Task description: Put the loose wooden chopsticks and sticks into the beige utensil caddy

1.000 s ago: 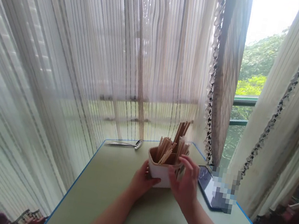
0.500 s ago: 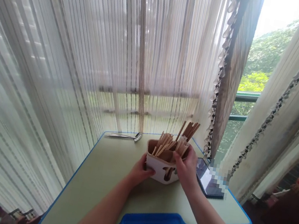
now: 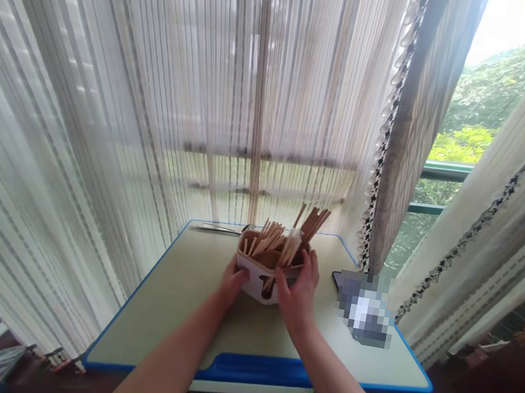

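Note:
A white box with a brown inside [image 3: 255,281] sits between my hands above the pale table. Wooden chopsticks [image 3: 270,237] stand loosely in its left part. To their right is a bundle in clear wrap [image 3: 291,245], with longer brown sticks [image 3: 314,225] leaning behind it. My left hand [image 3: 231,280] grips the box's left side, thumb on the front wall. Around the right side curls my right hand [image 3: 299,291], its thumb at the front rim beside a dark cut-out; its fingers reach over the far edge. Whether the base touches the table is hidden.
A slotted metal spoon [image 3: 219,229] lies along the table's back edge, its head partly behind the box. On the right rests a dark phone [image 3: 341,285], partly blurred out. The table [image 3: 160,314] has a blue rim and front tray [image 3: 257,368]; sheer curtains [image 3: 157,103] hang behind.
The box has moved left with both hands on it, and now partly covers the spoon's head. My view has shifted a little too.

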`<state>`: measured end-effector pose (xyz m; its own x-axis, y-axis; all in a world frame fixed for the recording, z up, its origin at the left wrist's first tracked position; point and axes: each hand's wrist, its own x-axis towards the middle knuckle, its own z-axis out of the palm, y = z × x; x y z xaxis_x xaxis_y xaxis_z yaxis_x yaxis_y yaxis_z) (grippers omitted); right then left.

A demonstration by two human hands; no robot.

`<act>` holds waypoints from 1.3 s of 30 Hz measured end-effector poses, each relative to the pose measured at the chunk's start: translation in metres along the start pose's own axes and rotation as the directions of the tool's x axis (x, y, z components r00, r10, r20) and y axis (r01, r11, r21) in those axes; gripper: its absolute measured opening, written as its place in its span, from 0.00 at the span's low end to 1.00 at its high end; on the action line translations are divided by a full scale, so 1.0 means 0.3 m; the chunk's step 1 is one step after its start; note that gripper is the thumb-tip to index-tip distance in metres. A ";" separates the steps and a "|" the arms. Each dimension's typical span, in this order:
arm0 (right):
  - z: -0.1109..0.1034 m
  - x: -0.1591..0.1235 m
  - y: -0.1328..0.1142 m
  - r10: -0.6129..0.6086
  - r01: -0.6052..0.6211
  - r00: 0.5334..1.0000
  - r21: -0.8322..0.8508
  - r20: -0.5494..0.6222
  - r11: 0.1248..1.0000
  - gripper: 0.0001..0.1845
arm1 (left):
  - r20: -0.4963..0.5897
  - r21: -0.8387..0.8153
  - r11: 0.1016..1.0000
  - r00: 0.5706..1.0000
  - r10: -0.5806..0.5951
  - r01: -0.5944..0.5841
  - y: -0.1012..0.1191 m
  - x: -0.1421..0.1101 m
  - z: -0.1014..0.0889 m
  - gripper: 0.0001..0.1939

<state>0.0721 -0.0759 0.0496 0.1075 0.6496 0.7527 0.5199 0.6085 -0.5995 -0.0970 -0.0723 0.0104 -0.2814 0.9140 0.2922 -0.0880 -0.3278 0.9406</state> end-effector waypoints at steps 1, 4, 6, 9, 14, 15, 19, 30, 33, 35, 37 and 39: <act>0.019 -0.001 -0.012 0.008 -0.008 1.000 0.007 0.011 1.000 0.34 | -0.029 0.007 1.000 0.999 0.021 -0.021 0.004 0.003 -0.007 0.24; 0.074 0.010 -0.029 0.040 -0.040 0.999 0.020 0.015 0.999 0.31 | -0.099 0.132 0.987 0.989 0.109 -0.095 0.006 0.012 -0.021 0.25; 0.099 0.024 -0.026 0.064 -0.065 0.998 0.031 0.010 0.997 0.30 | -0.126 0.274 0.954 0.978 0.165 -0.126 0.000 0.018 -0.024 0.25; 0.119 0.050 -0.005 0.111 -0.112 0.994 0.053 0.015 0.992 0.27 | -0.111 0.488 0.859 0.964 0.240 -0.158 -0.018 0.031 -0.028 0.23; 0.128 0.072 0.044 0.144 -0.146 0.989 0.070 0.034 0.987 0.20 | -0.104 0.624 0.763 0.950 0.295 -0.169 -0.051 0.057 -0.036 0.24; 0.129 0.071 0.054 0.145 -0.147 0.989 0.081 0.027 0.986 0.20 | -0.104 0.624 0.764 0.952 0.289 -0.164 -0.053 0.058 -0.036 0.25; 0.129 0.049 0.091 0.128 -0.125 0.992 0.120 -0.021 0.985 0.25 | -0.099 0.610 0.779 0.962 0.253 -0.142 -0.045 0.053 -0.032 0.23; 0.092 0.041 0.120 0.049 -0.050 0.997 -0.018 -0.065 0.999 0.25 | -0.124 0.611 0.789 0.979 0.163 -0.054 -0.043 0.043 -0.032 0.21; 0.073 -0.009 0.083 -0.176 0.172 0.982 -0.061 -0.065 0.983 0.21 | -0.154 0.772 0.634 0.957 0.247 -0.039 0.002 0.055 -0.067 0.19; 0.077 -0.056 0.043 -0.401 0.402 0.897 0.032 0.185 0.915 0.16 | -0.089 0.893 0.448 0.957 0.275 -0.046 0.051 0.080 -0.126 0.19; 0.106 -0.103 -0.001 -0.501 0.483 0.719 0.171 0.482 0.859 0.18 | -0.042 0.964 0.267 0.974 0.223 -0.019 0.099 0.114 -0.207 0.20; 0.164 -0.141 -0.040 -0.464 0.425 0.551 0.245 0.694 0.871 0.23 | -0.069 0.989 0.143 0.981 0.184 0.043 0.134 0.153 -0.294 0.20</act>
<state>0.0197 -0.0882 0.0115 -0.7697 0.3922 0.5038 0.2916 0.9179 -0.2690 -0.1978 -0.0647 0.0464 -0.3578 0.8196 0.4474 0.9204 0.2286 0.3173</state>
